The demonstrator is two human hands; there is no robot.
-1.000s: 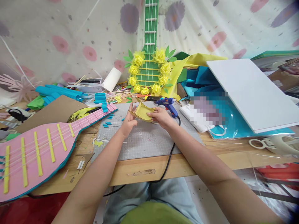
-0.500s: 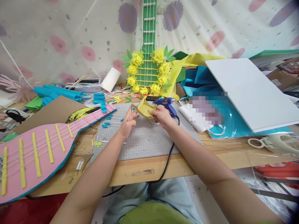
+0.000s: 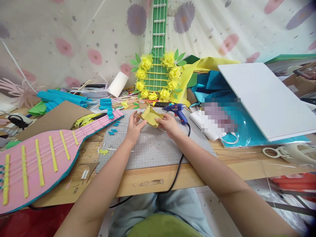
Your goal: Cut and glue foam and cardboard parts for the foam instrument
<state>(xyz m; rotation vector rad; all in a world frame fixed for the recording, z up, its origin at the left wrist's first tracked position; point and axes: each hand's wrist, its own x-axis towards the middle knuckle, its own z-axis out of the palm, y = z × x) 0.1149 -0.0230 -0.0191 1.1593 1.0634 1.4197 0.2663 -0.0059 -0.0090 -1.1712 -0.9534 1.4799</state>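
Observation:
Between my hands, over the cutting mat, is a small folded yellow card piece point(image 3: 153, 118) with raised edges, like a shallow open box. My right hand point(image 3: 170, 125) pinches its right side, thumb on the inner face. My left hand point(image 3: 134, 129) has its fingers curled at the left edge, with the thumb by the lower corner. A blue glue gun point(image 3: 179, 112) lies just beyond my right hand, its black cord running to the table's front edge. Several thin sticks with blue ends point(image 3: 114, 130) lie left of my left hand.
A pink paper guitar point(image 3: 37, 164) lies at left. Behind the grey cutting mat point(image 3: 153, 154) stands a green guitar point(image 3: 158, 72) with yellow paper flowers. At right are a white board point(image 3: 266, 98), a white power strip point(image 3: 204, 126) and a cream tape dispenser point(image 3: 296, 153).
My left hand has closed in on the left edge of the yellow card piece, its fingers now curled there. The piece has tilted slightly; my right hand keeps its pinch.

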